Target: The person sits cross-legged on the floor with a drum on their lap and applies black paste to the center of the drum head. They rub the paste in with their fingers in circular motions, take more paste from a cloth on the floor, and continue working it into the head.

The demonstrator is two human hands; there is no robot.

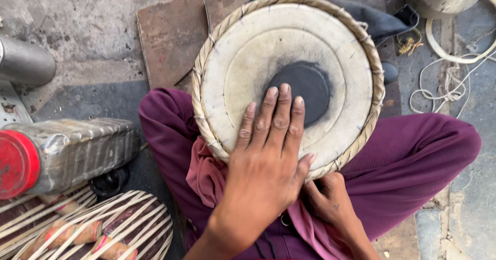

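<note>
A round drum head (288, 79), pale skin with a black centre patch and a braided rim, rested tilted on the person's lap. The left hand (268, 151) lay flat on it, fingers spread, fingertips reaching the black patch. The right hand (325, 198) gripped the drum's near rim from below. Left of the drum lay a plastic bottle (62, 154) with a red cap.

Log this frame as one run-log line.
left hand: flat on drum head, fingertips at black centre patch | right hand: at drum's near rim, grip unclear | drum: on lap, purple trousers
</note>
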